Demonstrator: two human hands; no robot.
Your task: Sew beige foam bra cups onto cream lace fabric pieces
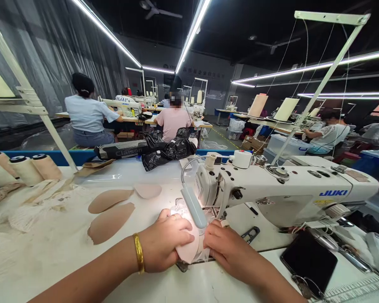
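Observation:
A pale pink cup-shaped fabric piece (188, 248) lies under the needle end of a white sewing machine (271, 189). My left hand (164, 240) presses on this piece with its fingers bent over the upper part. On the right side of the work, the closed fingers of my right hand (229, 248) grip the thin, light fabric edge. A grey lamp head (194, 207) hangs over the spot and hides the needle. Two tan oval pieces (112, 223) and a paler one (148, 191) lie left of the machine.
White lace (34, 206) and thread cones (25, 170) occupy the left side. Black plastic bags (169, 151) lie at the back edge. On the right are a black phone (309, 261), small snips (251, 234) and a clear ruler (350, 290). Several people sit at machines beyond.

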